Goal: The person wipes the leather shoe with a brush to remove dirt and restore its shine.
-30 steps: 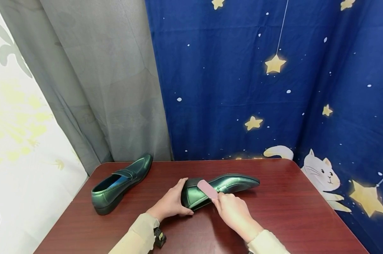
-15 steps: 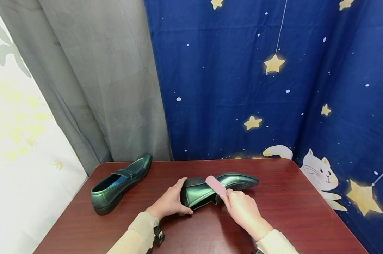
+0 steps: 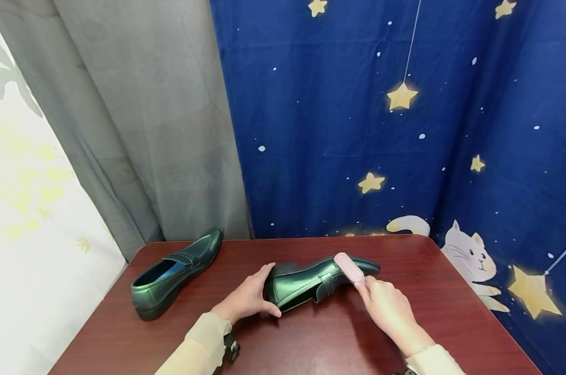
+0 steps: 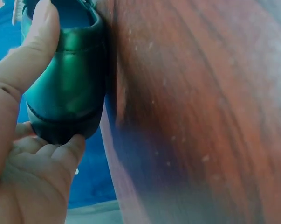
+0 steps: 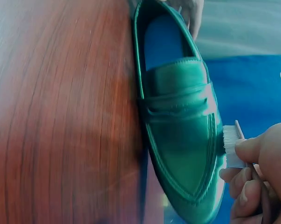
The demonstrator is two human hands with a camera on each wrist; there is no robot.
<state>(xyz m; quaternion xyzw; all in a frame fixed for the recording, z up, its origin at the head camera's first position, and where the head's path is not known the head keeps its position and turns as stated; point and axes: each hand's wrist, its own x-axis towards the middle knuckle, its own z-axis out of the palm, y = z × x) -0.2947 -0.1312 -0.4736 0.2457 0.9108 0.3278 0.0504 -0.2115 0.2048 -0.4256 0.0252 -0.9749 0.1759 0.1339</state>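
Note:
A shiny dark green loafer (image 3: 297, 286) lies on its side on the table, toe to the right. My left hand (image 3: 248, 298) grips its heel; in the left wrist view the thumb lies by the shoe's opening and fingertips meet the heel's base (image 4: 61, 133). A small pink brush (image 3: 350, 268) is held by its handle in my right hand (image 3: 389, 308). From the right wrist, its white bristles (image 5: 231, 144) are right at the shoe's upward-facing side, between the strap and the toe.
A matching green loafer (image 3: 177, 273) with a blue insole stands upright at the table's left. The reddish-brown wooden table (image 3: 306, 346) ends at a rounded back edge, with a grey curtain (image 3: 170, 130) and a blue star-patterned curtain (image 3: 320, 130) behind it.
The right hand has moved the brush rightward along the loafer, from near the heel end toward the toe, uncovering the strap. The left hand keeps its grip on the heel.

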